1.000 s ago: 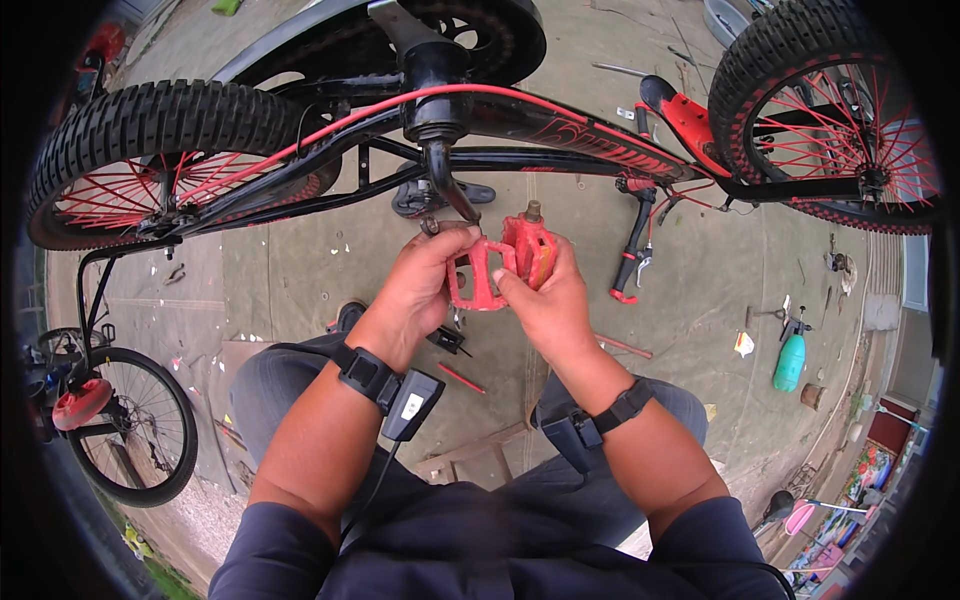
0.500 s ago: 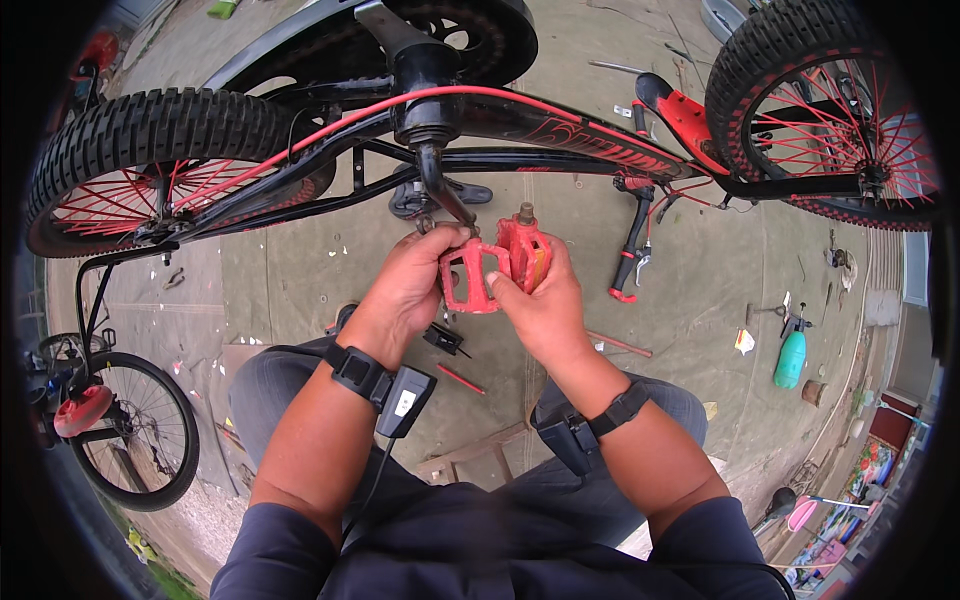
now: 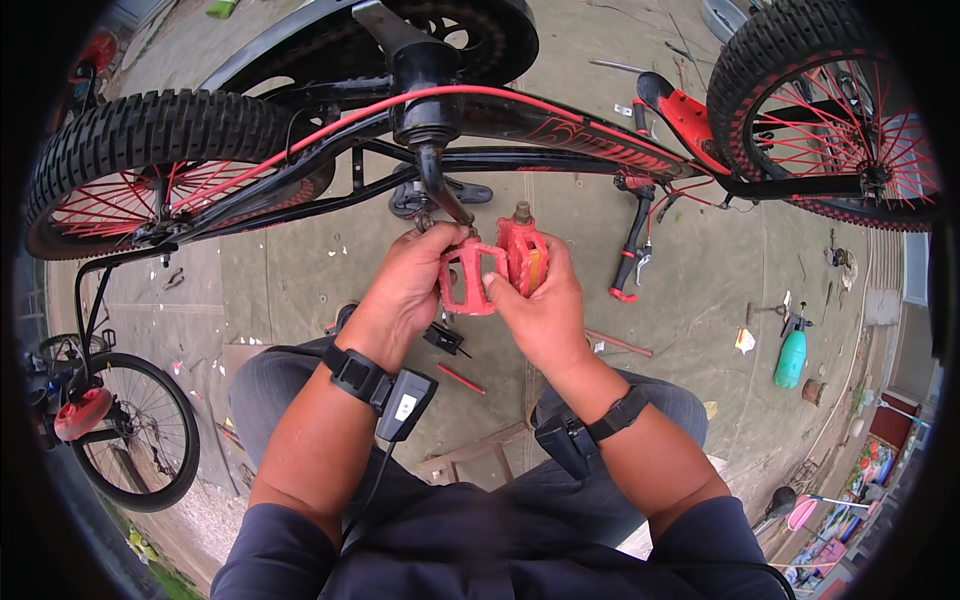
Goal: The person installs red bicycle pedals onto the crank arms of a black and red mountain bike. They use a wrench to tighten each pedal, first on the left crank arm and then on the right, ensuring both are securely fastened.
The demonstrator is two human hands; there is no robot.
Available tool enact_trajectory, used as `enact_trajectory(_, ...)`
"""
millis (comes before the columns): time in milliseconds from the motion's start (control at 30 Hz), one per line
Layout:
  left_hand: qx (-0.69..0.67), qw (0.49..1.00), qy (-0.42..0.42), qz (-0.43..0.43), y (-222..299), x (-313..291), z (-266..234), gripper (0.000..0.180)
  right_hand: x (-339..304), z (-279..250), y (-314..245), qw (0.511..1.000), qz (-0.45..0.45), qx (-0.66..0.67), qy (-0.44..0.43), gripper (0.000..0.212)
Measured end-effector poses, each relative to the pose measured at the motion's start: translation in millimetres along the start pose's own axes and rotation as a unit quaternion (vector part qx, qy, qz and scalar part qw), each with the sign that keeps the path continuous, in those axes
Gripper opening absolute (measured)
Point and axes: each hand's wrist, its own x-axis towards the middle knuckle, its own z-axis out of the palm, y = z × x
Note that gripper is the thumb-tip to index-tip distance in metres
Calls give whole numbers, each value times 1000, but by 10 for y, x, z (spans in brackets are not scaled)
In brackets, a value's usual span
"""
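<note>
The black and red bicycle (image 3: pixel 500 118) is upside down in front of me, its black crank arm (image 3: pixel 432 180) hanging toward my hands. My left hand (image 3: pixel 405 275) is closed around a red bike pedal (image 3: pixel 450 285) at the end of that crank arm; whether its threads are in the crank is hidden. In my right hand (image 3: pixel 545 310) is a second red pedal (image 3: pixel 520 255), its threaded metal axle pointing up and its yellow reflector facing right. The right thumb touches the left pedal, so the two pedals sit side by side.
Thick-treaded wheels stand at left (image 3: pixel 185 130) and right. A handlebar grip (image 3: pixel 628 245) points down behind my right hand. On the floor lie a red stick (image 3: pixel 460 378), a rusty rod (image 3: pixel 620 343) and a green spray bottle (image 3: pixel 790 357). Another bicycle's wheel (image 3: pixel 140 430) is at lower left.
The pedal in my right hand has shifted very slightly to the left. My left hand and the bicycle look unchanged.
</note>
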Motion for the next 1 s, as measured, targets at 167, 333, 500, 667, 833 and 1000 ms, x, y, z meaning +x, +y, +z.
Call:
enact_trajectory(167,8,999,-28,-28,7,25,-90,14,-1,-2,-41,1000,6,4,2,48)
enact_trajectory(333,3,999,-26,-19,17,23,-63,15,-2,-2,-63,1000,-2,-8,5,47)
enact_trajectory(500,5,999,-29,-18,23,25,-79,13,-5,4,-64,1000,13,18,8,47)
enact_trajectory(667,29,998,-43,-27,37,14,-103,14,-5,9,-57,1000,17,4,8,47)
enact_trajectory(833,21,999,-32,-19,10,41,-109,14,-4,8,-55,1000,0,-8,11,47)
enact_trajectory(1000,18,999,-22,-16,47,-4,-53,14,-2,6,-40,1000,6,0,8,47)
